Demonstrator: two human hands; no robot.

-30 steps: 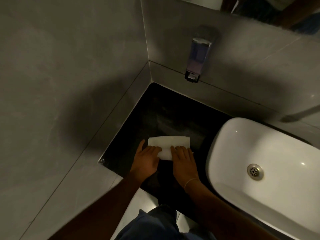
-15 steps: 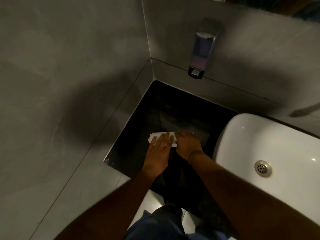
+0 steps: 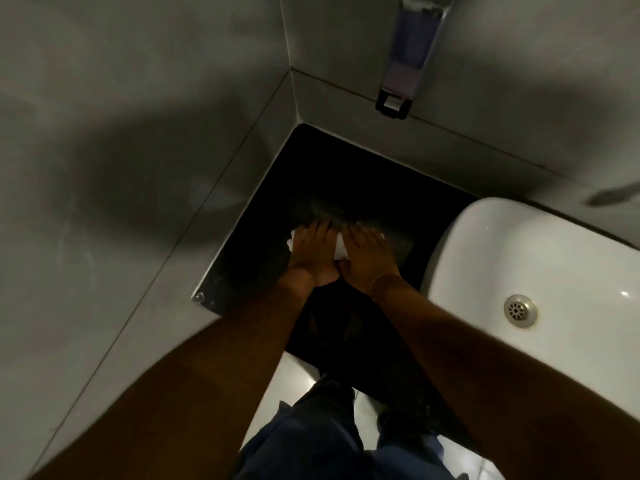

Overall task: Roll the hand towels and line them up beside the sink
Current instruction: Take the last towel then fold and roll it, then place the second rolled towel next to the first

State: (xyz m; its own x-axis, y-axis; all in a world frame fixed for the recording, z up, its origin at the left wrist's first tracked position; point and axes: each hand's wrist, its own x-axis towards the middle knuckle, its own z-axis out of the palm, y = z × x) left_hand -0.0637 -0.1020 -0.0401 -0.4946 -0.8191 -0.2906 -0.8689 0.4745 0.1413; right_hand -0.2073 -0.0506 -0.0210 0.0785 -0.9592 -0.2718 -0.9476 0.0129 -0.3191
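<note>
A white hand towel (image 3: 340,247) lies rolled up on the black countertop (image 3: 363,174), left of the white sink (image 3: 540,258). My left hand (image 3: 311,251) and my right hand (image 3: 369,256) press flat on top of it, side by side, fingers stretched forward. The towel is mostly hidden under my palms; only a strip shows between the hands and small bits at each end. No other towel is visible.
A soap dispenser (image 3: 408,60) hangs on the grey wall above the counter's back edge. Grey tiled walls close the counter on the left and back. The sink drain (image 3: 520,310) is at the right. My legs and a pale floor show below.
Both hands have pushed forward over the towel, which went from a flat folded rectangle to a narrow roll almost covered by my palms. The camera leaned closer.
</note>
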